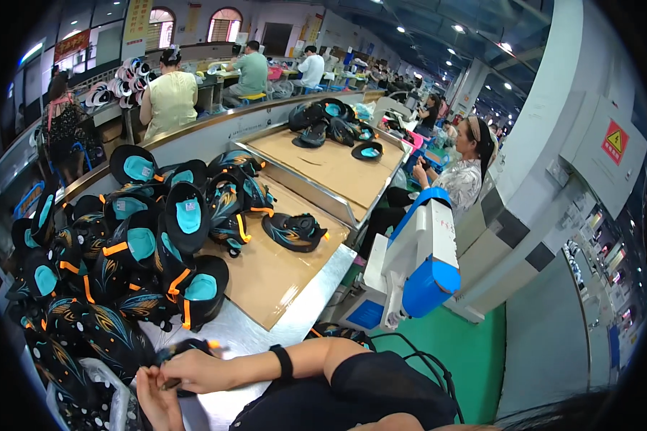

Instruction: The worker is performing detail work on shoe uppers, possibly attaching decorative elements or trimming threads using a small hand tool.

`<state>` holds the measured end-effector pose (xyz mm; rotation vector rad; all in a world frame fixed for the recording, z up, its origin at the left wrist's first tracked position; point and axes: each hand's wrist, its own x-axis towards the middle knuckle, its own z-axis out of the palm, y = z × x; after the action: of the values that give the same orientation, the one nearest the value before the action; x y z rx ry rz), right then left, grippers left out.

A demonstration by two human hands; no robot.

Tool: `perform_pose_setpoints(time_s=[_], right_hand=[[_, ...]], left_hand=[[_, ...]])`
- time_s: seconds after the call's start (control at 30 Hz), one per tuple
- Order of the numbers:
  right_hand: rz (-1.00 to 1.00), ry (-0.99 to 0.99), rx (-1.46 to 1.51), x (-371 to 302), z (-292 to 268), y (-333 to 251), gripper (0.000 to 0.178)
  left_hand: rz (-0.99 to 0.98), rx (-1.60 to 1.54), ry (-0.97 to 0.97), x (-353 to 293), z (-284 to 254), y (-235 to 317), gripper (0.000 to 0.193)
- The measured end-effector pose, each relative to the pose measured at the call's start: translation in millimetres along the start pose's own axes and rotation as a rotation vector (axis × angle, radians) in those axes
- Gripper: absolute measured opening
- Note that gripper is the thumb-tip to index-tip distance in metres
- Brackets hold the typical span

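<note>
At the lower left my two hands meet close together over the metal table (230, 346). My right hand (194, 370), a black band on its wrist, is closed on a black cap (183, 350) with an orange strap end, which it partly covers. My left hand (157, 399) faces it with fingertips pressed together; a small dark bit shows between the hands, too hidden to name. Beside them rises a big pile of black caps (133, 244) with teal linings, orange straps and orange-and-blue feather patterns. A clear plastic bag (111, 391) lies near my left hand.
One cap (295, 231) lies apart on a brown board (287, 276). Beyond it, a second board (338, 169) carries more caps (331, 122). A white-and-blue machine (417, 266) stands at the right, near a pillar (510, 172). A person (460, 172) sits past it; others work farther back.
</note>
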<state>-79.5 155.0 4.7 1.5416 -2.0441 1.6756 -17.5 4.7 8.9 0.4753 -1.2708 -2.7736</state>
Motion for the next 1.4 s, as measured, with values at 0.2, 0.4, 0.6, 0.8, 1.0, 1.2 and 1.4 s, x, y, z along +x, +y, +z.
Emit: perform_pose_setpoints(time_s=[0.2,0.4,0.6,0.8,1.0,1.2,1.4], right_hand=[[0.511,0.167,0.251,-2,-7,18,0.02],[-0.045,0.191,-0.303,2,-30,20,0.017],[-0.124,-0.064,-0.386,8,-33,25,0.034],[0.748,0.024,0.662,-17,-25,13,0.009],[0.634,-0.06,0.421,-6,-24,3,0.009],[0.17,-0.443,-0.748,13,-49,-9,0.022],[0.512,-0.424,-0.186,11,-42,1,0.037]], left_hand=[[0.078,0.625,-0.062,1,-2,-4,0.009],[0.131,0.571,-0.097,12,-17,-6,0.002],[0.005,0.417,-0.168,9,-8,0,0.01],[-0.076,0.324,-0.122,-1,-14,-6,0.018],[0.043,0.235,-0.151,-4,-16,-14,0.015],[-0.009,0.216,-0.14,3,-24,-11,0.011],[-0.001,0.375,-0.124,-1,-18,-16,0.012]])
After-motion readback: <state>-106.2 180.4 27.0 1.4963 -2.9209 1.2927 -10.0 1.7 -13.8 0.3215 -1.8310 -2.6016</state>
